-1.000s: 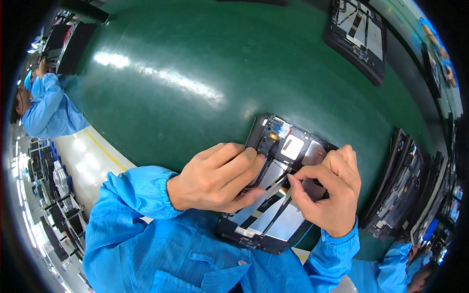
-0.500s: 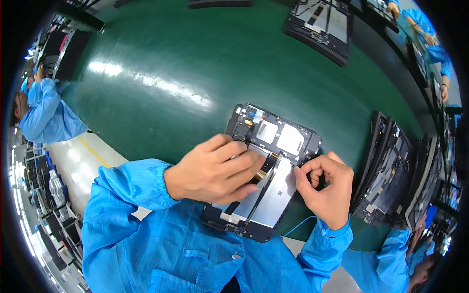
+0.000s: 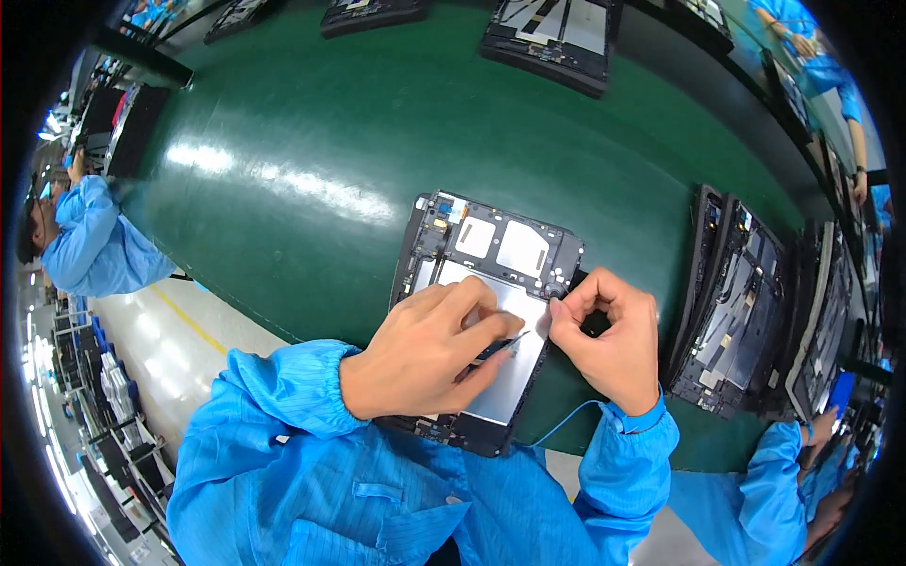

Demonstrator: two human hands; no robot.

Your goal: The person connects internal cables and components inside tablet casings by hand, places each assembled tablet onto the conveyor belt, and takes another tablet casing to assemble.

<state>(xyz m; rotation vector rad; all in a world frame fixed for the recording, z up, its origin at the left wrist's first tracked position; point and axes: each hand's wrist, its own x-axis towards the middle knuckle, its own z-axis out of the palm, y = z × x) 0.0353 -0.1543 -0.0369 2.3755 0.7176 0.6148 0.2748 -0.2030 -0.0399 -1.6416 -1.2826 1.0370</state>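
An opened tablet (image 3: 493,420), its silver inner plate and black board area exposed, lies in front of me. My left hand (image 3: 429,344) reaches over its middle, thumb and fingers drawn together around a thin dark strip (image 3: 494,349). Most of that strip is hidden under the fingers, so its kind is unclear. At the tablet's right edge, my right hand (image 3: 612,335) has thumb and forefinger pressed together, touching near the corner of the black board area. Whatever sits in that pinch is too small to make out. A blue cord (image 3: 566,421) runs from the right cuff.
Further opened tablets in dark trays (image 3: 731,311) stand at the right, and another tray (image 3: 547,47) lies at the far side of the green table (image 3: 283,245). Co-workers in blue (image 3: 99,226) sit at left and right. A dark rail (image 3: 142,57) crosses the far left.
The whole view has shifted, with the tablet now further left in it. My left hand has moved rightward across the tablet. A black strip and golden piece seen on the plate before no longer show there.
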